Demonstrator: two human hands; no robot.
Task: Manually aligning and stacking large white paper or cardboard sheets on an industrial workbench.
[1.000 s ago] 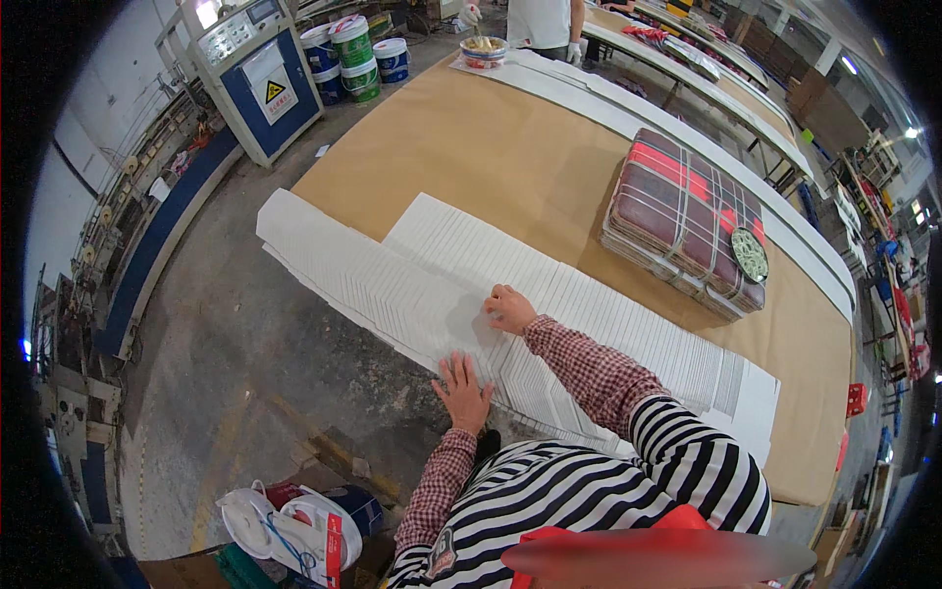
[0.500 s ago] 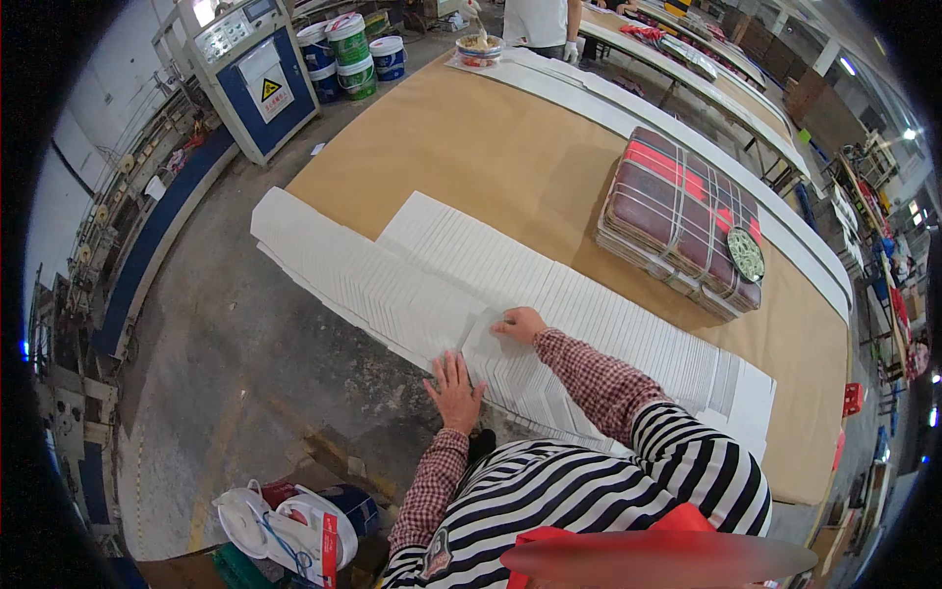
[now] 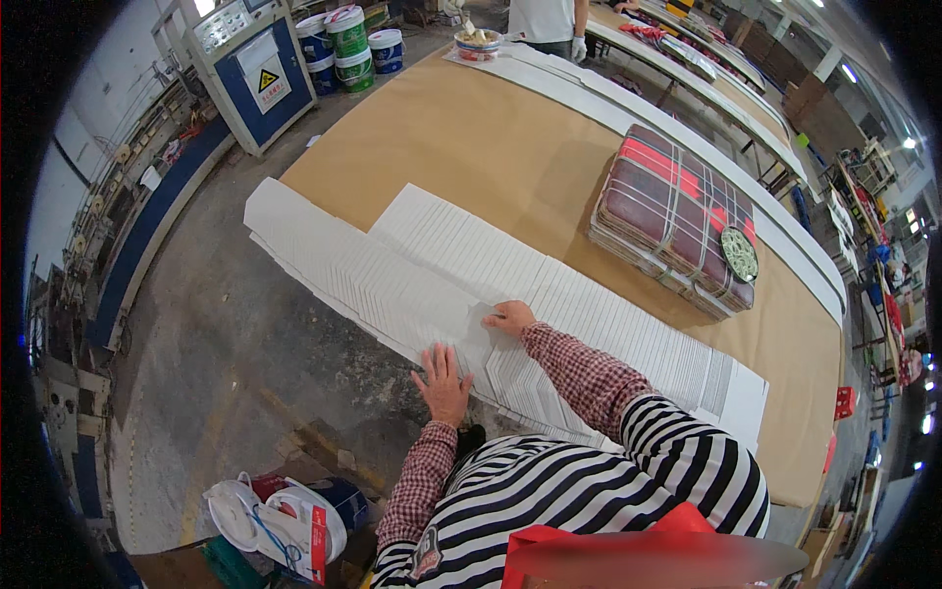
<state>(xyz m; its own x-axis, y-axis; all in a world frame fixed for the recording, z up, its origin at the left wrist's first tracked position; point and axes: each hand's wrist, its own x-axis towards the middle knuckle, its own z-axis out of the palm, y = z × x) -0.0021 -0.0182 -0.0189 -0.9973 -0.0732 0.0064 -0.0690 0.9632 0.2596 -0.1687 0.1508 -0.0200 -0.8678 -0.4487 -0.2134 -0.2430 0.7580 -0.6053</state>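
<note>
Overlapping white paper sheets [image 3: 579, 302] lie fanned in a long row across the near side of the table, their edges making close parallel lines. A folded strip of the same white sheets [image 3: 324, 250] runs along the near edge toward the left. My left hand [image 3: 446, 395] rests flat with fingers spread on the near edge of the strip. Just beyond it and to the right, my right hand [image 3: 511, 318] has its fingers curled together at the edge of a white sheet. Its fingertips are partly hidden, and the sheet seems pinched in them.
Brown paper covers the table [image 3: 471, 128]. A strapped bundle of dark red boards [image 3: 667, 211] carries a round patterned disc [image 3: 739, 253]. At the far edge stand a bowl [image 3: 478, 46] and another person [image 3: 545, 22]. Paint buckets [image 3: 351, 49] and a control cabinet [image 3: 257, 74] stand at far left.
The whole view has shifted slightly. Both my hands stay at about the same places on the white sheets. The other person's gloved hand has moved a little to the right.
</note>
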